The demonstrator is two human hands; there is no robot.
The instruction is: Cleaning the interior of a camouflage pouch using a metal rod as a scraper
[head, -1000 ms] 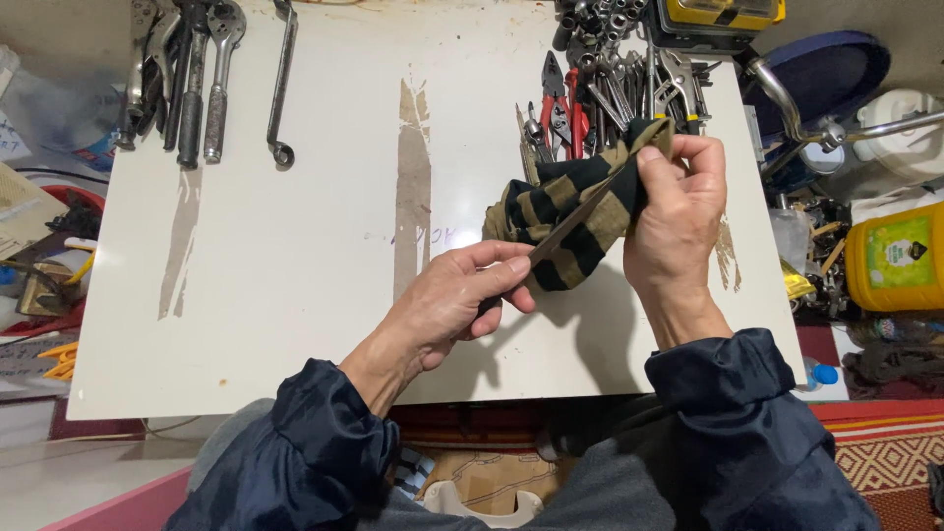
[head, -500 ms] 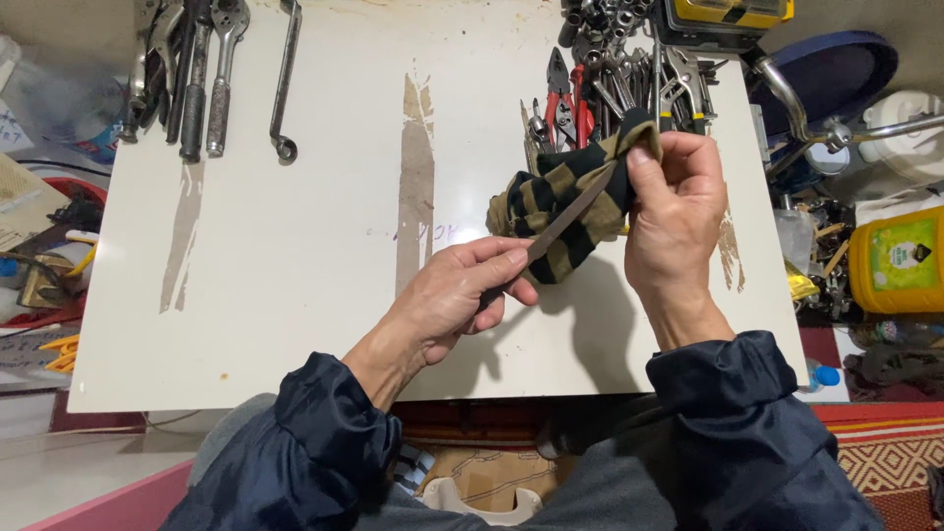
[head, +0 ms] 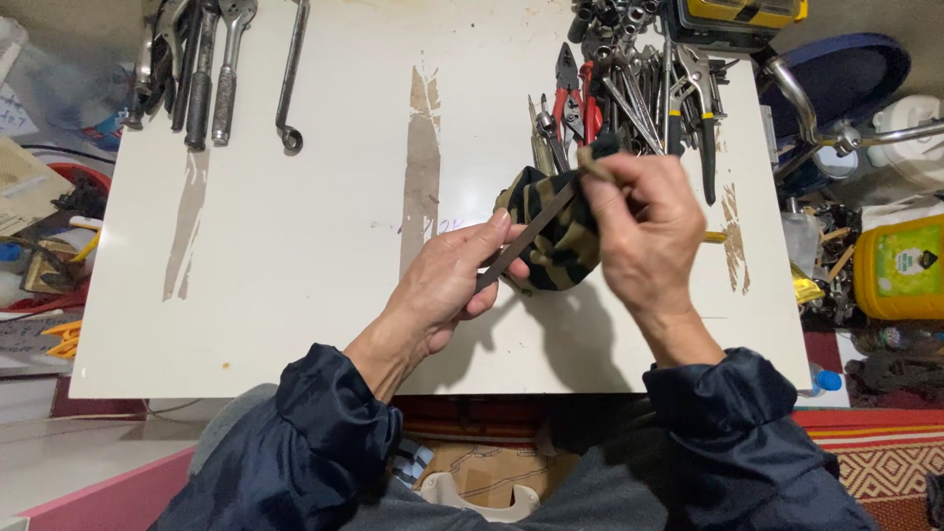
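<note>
Over the white desk our left hand is clenched on the lower end of a thin dark metal file. Our right hand grasps a striped olive-and-black cloth, which is wrapped around the file's upper part. Just beyond lie red-handled pliers in a pile of tools, and wrenches at the far left corner.

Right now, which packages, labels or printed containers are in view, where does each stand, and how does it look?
Yellow plastic jug: right of the white table, on the cluttered floor; boxy, with a green label.
Yellow and black case: top right corner of the table; flat, rectangular, partly cut off.
Cardboard pieces: left edge, beside the table; flat, tan.
Clear bottle with blue cap: lower right, by the table corner.
</note>
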